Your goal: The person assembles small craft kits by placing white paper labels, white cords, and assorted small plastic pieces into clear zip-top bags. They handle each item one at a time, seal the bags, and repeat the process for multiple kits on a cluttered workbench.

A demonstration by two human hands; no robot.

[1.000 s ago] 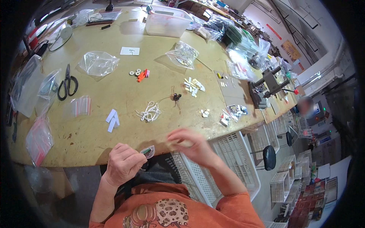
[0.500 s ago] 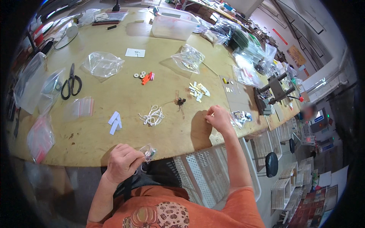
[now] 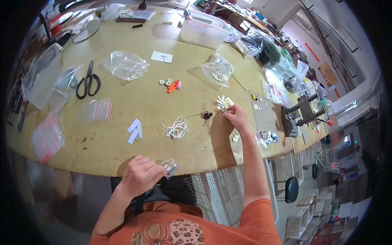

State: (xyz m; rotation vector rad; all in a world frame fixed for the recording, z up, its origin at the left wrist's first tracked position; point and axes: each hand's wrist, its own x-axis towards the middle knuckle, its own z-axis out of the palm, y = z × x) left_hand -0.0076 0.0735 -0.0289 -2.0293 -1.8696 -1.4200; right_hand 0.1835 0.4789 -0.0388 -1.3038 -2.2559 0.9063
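Note:
My left hand [image 3: 139,176] is at the table's near edge, closed on a small clear plastic bag [image 3: 170,166] with small parts inside. My right hand [image 3: 237,116] reaches out over the tan round table [image 3: 122,151], its fingertips pinching at a pile of small pale flat pieces [image 3: 224,102]. Just left of that hand lie a small dark part with thin wires [image 3: 207,116] and a bundle of white cord [image 3: 176,128]. Two white strips [image 3: 135,130] lie nearer my left side.
Black scissors [image 3: 87,82], several clear bags [image 3: 123,65], white washers and orange-red bits [image 3: 171,84], a paper card [image 3: 161,56], a white tub [image 3: 202,31] and a small bench press [image 3: 300,116] sit on the table. Another pile of small parts [image 3: 267,138] lies right of my right hand. A black stool [image 3: 290,189] stands on the floor.
My right hand has gone from near my left hand at the table's edge out to the pale pieces farther on. My left hand kept holding the small bag.

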